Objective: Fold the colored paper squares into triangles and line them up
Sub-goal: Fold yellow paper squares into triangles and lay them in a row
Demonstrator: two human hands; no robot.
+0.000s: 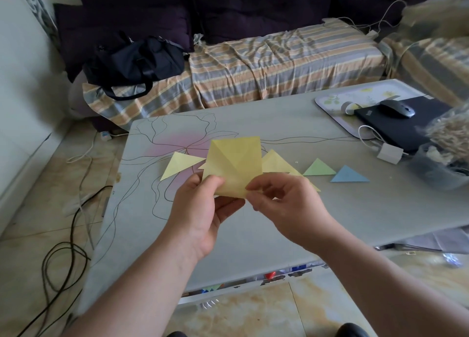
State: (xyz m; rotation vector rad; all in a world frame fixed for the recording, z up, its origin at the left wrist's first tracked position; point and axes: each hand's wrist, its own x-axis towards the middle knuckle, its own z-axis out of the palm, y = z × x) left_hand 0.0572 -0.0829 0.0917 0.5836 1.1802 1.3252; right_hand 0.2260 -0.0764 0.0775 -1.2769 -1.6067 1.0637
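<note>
I hold a yellow paper square (pixel 234 164) up above the grey table (pixel 253 225), creased and partly folded. My left hand (pixel 203 209) pinches its lower left corner and my right hand (pixel 284 202) pinches its lower right edge. On the table behind it lies a row of folded triangles: a yellow one (pixel 179 164) at the left, another yellow one (pixel 275 162) partly hidden by the held paper, then a green one (pixel 318 168) and a blue one (pixel 349 175) at the right.
A patterned tray (pixel 330 100), a black laptop (pixel 396 127) with a mouse (pixel 397 108), a white charger (pixel 389 154) and a container of straw-like material (pixel 441 156) crowd the table's right end. A striped sofa with a black bag (pixel 134 62) stands behind. Cables lie on the floor at left.
</note>
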